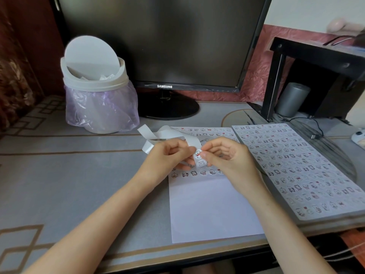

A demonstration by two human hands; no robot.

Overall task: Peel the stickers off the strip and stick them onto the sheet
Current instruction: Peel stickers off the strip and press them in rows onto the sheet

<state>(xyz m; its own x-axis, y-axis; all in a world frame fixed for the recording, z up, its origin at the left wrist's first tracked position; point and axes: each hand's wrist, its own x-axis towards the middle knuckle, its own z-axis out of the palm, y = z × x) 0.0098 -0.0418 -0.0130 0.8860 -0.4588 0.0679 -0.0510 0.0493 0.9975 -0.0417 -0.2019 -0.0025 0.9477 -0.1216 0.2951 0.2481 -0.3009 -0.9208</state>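
A long white sticker strip point(167, 134) curls above the desk, its emptied part looping to the left. My left hand point(169, 155) grips the strip from the left. My right hand point(223, 153) pinches a small cartoon sticker point(198, 154) at the strip's near end, thumb and fingertip on its edge. Below both hands lies the white sheet point(209, 206); its upper part is covered with rows of stickers and its lower half is bare.
A second sheet full of stickers point(296, 167) lies on a board to the right. A white swing-lid bin with a purple bag point(98, 89) stands at the back left, a dark monitor point(158, 42) behind it. A grey cylinder point(292, 98) and cable sit at the right.
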